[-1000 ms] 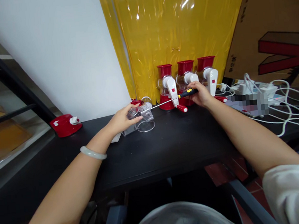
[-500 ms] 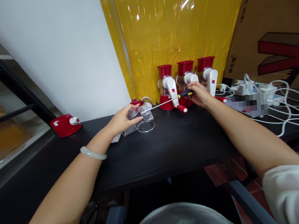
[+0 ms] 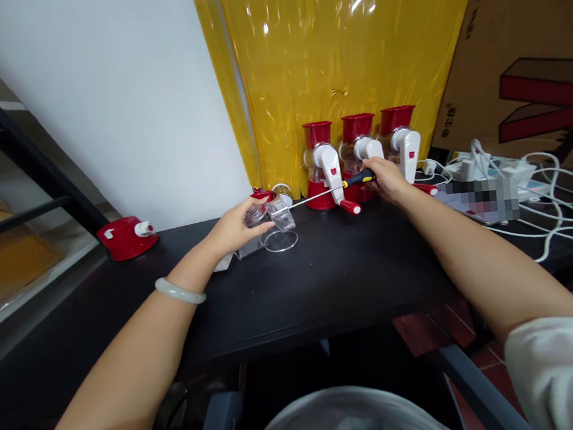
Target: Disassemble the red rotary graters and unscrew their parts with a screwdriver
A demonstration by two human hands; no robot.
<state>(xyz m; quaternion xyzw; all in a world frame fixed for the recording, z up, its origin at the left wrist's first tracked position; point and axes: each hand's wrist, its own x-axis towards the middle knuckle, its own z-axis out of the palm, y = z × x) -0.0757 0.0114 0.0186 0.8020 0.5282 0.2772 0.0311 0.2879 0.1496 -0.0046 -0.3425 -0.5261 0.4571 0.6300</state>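
Clear, hard plastic housing with a round rim [image 3: 284, 222] sat toward the back of the smooth black tabletop [image 3: 321, 272], left hand [image 3: 234, 231] curled around it, thumb and fingers part-spread. Right hand [image 3: 386, 179], well apart, gripped a black-and-yellow screwdriver [image 3: 357, 178], slim metal shaft meeting the housing. Glossy red-and-white crank grinders [image 3: 358, 127] stood before wrinkled, shiny yellow sheeting [image 3: 297, 53].

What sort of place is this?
Probably a small workshop or assembly spot: a screwdriver in the right hand, three red-and-white crank devices in a row, a cardboard box.
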